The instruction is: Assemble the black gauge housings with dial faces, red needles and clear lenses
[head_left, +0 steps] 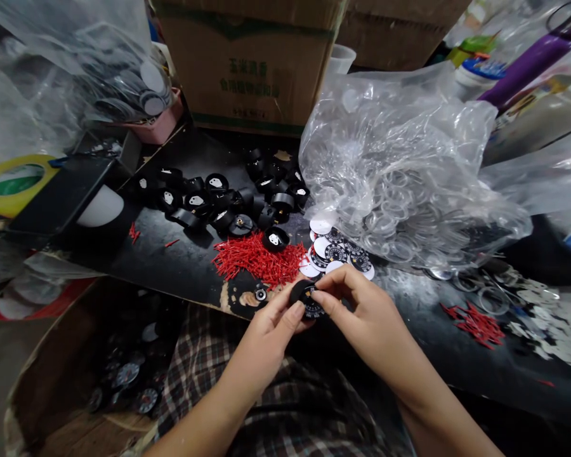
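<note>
Both my hands meet over my lap at the table's front edge. My left hand (271,324) pinches a small round black dial part (306,298) with a white-marked face. My right hand (356,311) grips the same part from the right, fingers curled onto it. Just beyond my hands lies a heap of small red pins (259,257). Past those sit several black round housings (228,200). A small pile of white and black dial discs (335,251) rests to the right of the pins.
A clear plastic bag of transparent rings (404,184) fills the right side of the dark table (171,266). Cardboard boxes (247,63) stand at the back. A second red pin heap (476,320) lies at right. A cardboard box with finished dials (128,374) sits at lower left.
</note>
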### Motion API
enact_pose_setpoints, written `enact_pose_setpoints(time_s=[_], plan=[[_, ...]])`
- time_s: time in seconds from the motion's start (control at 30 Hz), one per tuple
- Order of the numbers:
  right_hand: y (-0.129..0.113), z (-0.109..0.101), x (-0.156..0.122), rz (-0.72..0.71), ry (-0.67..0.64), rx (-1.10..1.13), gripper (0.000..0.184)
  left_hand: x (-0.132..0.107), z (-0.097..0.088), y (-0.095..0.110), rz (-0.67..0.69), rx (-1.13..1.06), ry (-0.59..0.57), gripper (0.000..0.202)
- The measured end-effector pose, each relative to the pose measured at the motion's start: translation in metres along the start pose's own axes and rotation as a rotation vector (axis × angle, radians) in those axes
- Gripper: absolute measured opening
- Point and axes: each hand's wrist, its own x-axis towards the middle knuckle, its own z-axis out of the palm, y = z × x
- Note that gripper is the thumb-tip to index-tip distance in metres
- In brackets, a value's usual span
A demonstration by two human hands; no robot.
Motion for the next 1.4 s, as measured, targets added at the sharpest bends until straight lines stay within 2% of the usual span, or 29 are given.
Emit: enact_pose_setpoints(time_s=[0.3, 0.47, 0.57, 0.63, 0.73, 0.8, 0.9, 1.07, 1.2, 1.3, 1.4], plan=[[0.007, 0.003, -0.002, 0.057, -0.014, -0.002, 0.011, 0.001, 0.002, -0.009, 0.07, 0.036, -0.014, 0.035], [0.01, 0.004, -0.014, 0.04, -0.12, 0.03, 0.013, 0.0, -0.003, -0.015, 0.053, 0.089, -0.004, 0.027], [0.009, -0.001, -0.006, -0.028, -0.186, 0.004, 0.013, -0.001, -0.01, -0.012, 0.081, 0.12, 0.047, 0.028], [0.01, -0.004, 0.009, -0.089, -0.155, -0.153, 0.014, -0.002, -0.014, -0.007, 0.082, 0.082, 0.143, 0.03], [0.011, -0.001, 0.036, -0.121, -0.038, -0.57, 0.014, -0.003, -0.017, -0.002, 0.086, 0.012, 0.254, 0.032], [0.011, 0.004, 0.051, -0.104, -0.002, -0.763, 0.014, -0.004, -0.017, 0.0, 0.078, -0.009, 0.269, 0.033], [0.011, 0.012, 0.062, -0.09, 0.017, -0.86, 0.016, -0.002, -0.016, -0.002, 0.069, -0.014, 0.271, 0.033], [0.017, 0.015, 0.062, -0.075, -0.005, -0.829, 0.014, 0.0, -0.014, -0.004, 0.142, -0.084, 0.305, 0.029], [0.021, 0.013, 0.049, -0.065, -0.01, -0.759, 0.012, 0.001, -0.011, -0.003, 0.166, -0.103, 0.238, 0.025], [0.017, 0.015, 0.036, -0.118, -0.014, -0.664, 0.009, 0.007, -0.007, -0.004, 0.195, -0.075, 0.192, 0.027], [0.012, 0.017, 0.025, -0.173, 0.002, -0.548, 0.004, 0.014, -0.004, -0.006, 0.215, -0.037, 0.203, 0.027]])
